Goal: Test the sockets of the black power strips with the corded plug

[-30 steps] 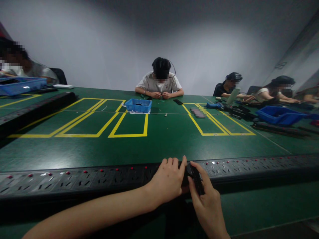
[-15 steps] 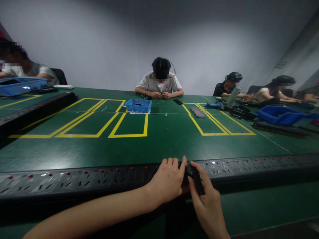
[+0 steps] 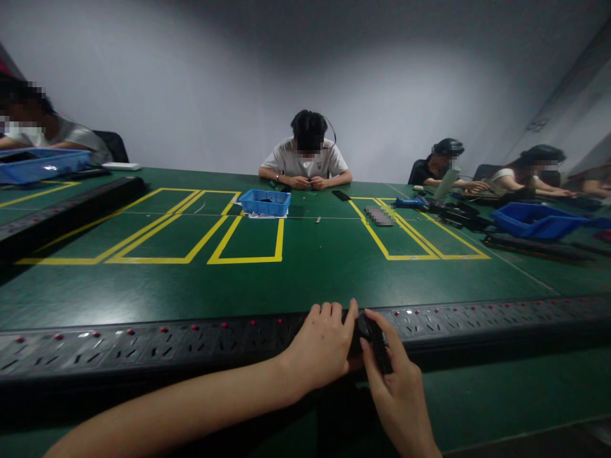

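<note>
A long black power strip (image 3: 210, 343) with red buttons and slotted outlets runs across the near part of the green table. My left hand (image 3: 319, 346) lies over it, fingers curled together and the index finger reaching right; what lies under its palm is hidden. Between thumb and fingers of my right hand (image 3: 398, 381) is a small black ridged object (image 3: 375, 337), rounded at its top, held tilted just right of my left index finger. Its exact kind cannot be made out. Both hands are close together at the strip, and the black object partly overlaps it.
Yellow tape outlines (image 3: 245, 259) mark the green table (image 3: 324, 273). A blue bin (image 3: 266, 202) stands mid-table, another blue bin (image 3: 537, 219) at right, a blue tray (image 3: 42, 165) at left. A co-worker (image 3: 308, 159) sits opposite; more people sit at both sides.
</note>
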The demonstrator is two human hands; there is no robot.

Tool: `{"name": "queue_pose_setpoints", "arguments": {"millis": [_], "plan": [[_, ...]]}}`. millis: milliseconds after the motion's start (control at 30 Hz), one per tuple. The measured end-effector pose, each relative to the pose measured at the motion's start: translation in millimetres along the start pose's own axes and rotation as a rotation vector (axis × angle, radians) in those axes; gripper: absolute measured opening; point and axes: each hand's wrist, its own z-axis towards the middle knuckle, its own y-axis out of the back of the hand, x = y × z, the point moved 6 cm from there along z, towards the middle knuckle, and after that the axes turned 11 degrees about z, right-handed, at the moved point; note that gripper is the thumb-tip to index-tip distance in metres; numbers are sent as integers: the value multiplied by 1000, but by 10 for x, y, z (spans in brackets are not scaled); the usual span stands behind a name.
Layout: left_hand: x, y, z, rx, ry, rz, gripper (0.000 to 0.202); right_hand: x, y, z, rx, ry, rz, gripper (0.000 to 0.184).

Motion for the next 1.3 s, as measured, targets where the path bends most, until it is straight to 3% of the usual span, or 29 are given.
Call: {"name": "queue_pose_setpoints", "arguments": {"millis": [800,1300], "plan": [[3,-7,4,34,-3,12,66,18,9,6,-18,35,-27,39],[9,4,-7,-21,1,-25,64,18,5,11,-2,23,-24,39]]}}
